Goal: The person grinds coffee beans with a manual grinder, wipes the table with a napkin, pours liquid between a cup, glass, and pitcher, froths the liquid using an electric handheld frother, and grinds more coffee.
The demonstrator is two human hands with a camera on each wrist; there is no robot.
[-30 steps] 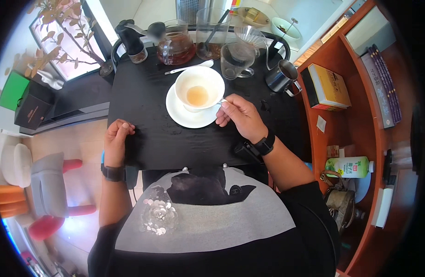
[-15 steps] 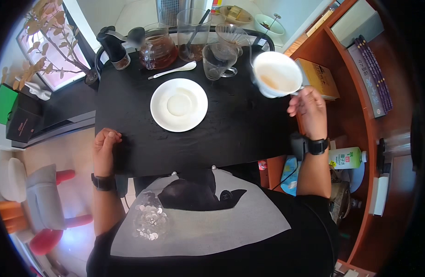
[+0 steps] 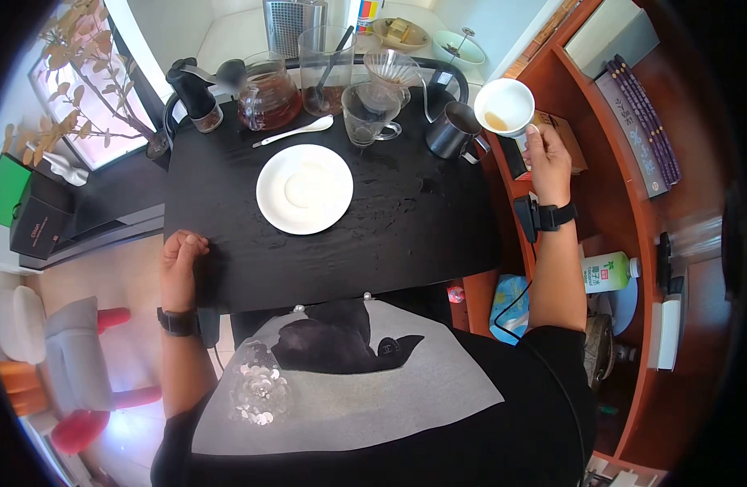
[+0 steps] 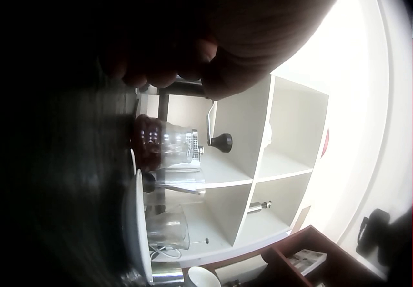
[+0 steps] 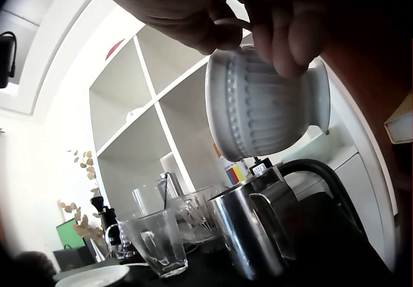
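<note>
In the head view my right hand [image 3: 551, 165] pinches the handle of a white cup [image 3: 504, 106], held up past the table's right edge with a little brown liquid in it. The right wrist view shows the ribbed cup [image 5: 258, 103] tilted on its side, fingers at its handle. A white saucer [image 3: 304, 189] lies on the black table with nothing on it. My left hand [image 3: 181, 258] rests at the table's left edge, fingers loosely curled, holding nothing. A white spoon [image 3: 296, 131] lies behind the saucer.
Along the table's back stand a grinder [image 3: 196, 101], a glass teapot [image 3: 269, 101], a tall glass [image 3: 325, 77], a glass cup [image 3: 368, 118], a glass dripper [image 3: 390, 69] and a steel pitcher [image 3: 453, 131]. A wooden shelf [image 3: 625, 235] with books and a bottle stands at the right.
My right hand has lifted the cup off the saucer and carried it right, beyond the pitcher. The left hand remains by the table's left edge. The head view has shifted slightly.
</note>
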